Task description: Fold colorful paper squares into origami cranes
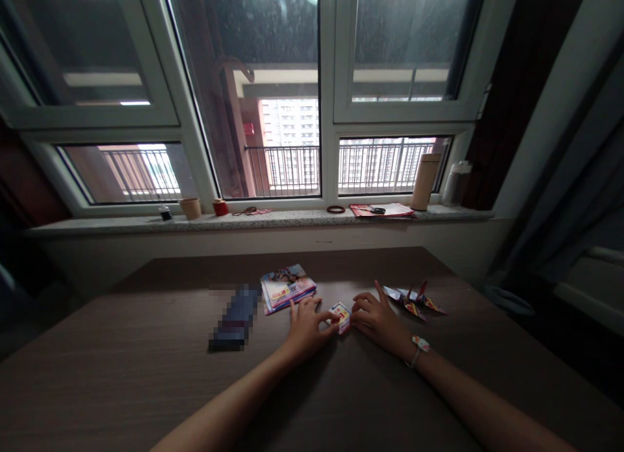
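Observation:
A small square of folded printed paper [342, 313] lies on the table between my two hands. My left hand [308, 328] pins its left side with thumb and index finger, the other fingers stretched towards the paper stack. At its right edge, the curled fingers of my right hand [379, 317] grip the paper, with one finger raised; the exact contact is partly hidden. Just behind the left fingertips is a stack of colourful printed sheets [288, 289]. Beyond my right hand stand folded paper cranes [413, 301], made of similar printed paper.
A pixelated dark flat object [236, 319] lies left on the brown table [121, 348]. Along the window sill [292, 219] are a paper cup [190, 209], a red spool [220, 207], a bracelet [335, 209], scissors [377, 211] on red papers and a tan bottle [425, 182].

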A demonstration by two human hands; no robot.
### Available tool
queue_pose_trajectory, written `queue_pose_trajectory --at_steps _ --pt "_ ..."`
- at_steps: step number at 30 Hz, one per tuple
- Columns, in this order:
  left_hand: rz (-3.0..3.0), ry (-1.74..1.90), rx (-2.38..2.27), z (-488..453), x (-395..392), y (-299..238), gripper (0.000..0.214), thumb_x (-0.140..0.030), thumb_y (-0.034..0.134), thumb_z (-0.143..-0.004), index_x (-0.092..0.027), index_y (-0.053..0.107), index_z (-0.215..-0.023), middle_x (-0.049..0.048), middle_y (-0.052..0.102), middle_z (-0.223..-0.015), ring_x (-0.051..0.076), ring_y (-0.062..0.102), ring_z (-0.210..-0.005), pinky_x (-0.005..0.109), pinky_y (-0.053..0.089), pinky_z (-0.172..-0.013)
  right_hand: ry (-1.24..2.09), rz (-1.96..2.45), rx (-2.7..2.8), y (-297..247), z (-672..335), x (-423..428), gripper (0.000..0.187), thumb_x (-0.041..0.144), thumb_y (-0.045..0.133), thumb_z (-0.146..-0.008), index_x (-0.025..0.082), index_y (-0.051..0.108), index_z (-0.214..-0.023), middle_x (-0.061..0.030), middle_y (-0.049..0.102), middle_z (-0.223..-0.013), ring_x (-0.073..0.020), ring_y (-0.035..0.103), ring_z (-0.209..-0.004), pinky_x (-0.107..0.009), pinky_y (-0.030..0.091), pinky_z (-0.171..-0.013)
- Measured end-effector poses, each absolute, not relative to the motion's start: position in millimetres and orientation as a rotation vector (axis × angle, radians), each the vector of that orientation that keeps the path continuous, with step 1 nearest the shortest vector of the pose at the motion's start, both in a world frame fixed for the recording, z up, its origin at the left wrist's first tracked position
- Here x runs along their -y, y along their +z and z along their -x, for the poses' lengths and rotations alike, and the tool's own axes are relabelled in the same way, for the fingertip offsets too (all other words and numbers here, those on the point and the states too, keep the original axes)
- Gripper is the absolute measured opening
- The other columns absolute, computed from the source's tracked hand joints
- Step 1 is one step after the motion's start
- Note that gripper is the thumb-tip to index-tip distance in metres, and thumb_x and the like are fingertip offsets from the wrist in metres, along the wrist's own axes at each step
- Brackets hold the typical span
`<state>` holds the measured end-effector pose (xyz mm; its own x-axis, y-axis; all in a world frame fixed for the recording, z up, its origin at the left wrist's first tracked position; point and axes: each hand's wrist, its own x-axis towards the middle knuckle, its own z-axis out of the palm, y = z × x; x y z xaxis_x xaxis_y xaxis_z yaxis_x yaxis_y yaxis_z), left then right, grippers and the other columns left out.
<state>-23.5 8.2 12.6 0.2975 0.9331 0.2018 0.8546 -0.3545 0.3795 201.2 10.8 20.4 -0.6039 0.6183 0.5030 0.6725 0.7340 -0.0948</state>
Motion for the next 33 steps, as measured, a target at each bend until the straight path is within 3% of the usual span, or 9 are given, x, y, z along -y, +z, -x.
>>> queue_pose_trajectory --at_steps 13,25,33 --pt "-2.376 0.575 -1.657 24.1 -9.6 12.1 0.025 -0.047 0.069 -0.079 -0.043 0.071 -0.103 0.0035 0.048 -0.139 0.033 0.033 -0.134 0.066 0.004 -0.109 -0.093 0.940 2.454 20.6 -192.7 -6.3 0.014 0.018 0.060 -0.087 0.028 0.067 -0.092 0.0020 0.067 -0.095 -0.0188 0.055 -0.108 -0.060 -0.002 -0.115" --pt "-2.369 0.552 -1.686 23.7 -9.3 11.5 0.028 -0.050 0.068 -0.079 -0.044 0.070 -0.106 0.0035 0.048 -0.140 0.033 0.033 -0.135 0.065 0.004 -0.110 -0.056 1.023 2.470 17.8 -192.0 -8.1 0.015 0.021 0.054 -0.092 0.029 0.066 -0.098 -0.0005 0.065 -0.101 -0.0208 0.051 -0.116 -0.064 0.002 -0.113" --pt "-2.353 0.546 -1.671 24.3 -9.7 12.4 0.026 -0.049 0.068 -0.079 -0.044 0.071 -0.104 0.0024 0.049 -0.140 0.034 0.032 -0.135 0.067 0.002 -0.109 -0.065 1.016 2.401 14.2 -197.4 -11.9 0.008 0.025 0.059 -0.090 0.026 0.066 -0.094 0.0001 0.066 -0.097 -0.0193 0.055 -0.107 -0.065 0.001 -0.113"
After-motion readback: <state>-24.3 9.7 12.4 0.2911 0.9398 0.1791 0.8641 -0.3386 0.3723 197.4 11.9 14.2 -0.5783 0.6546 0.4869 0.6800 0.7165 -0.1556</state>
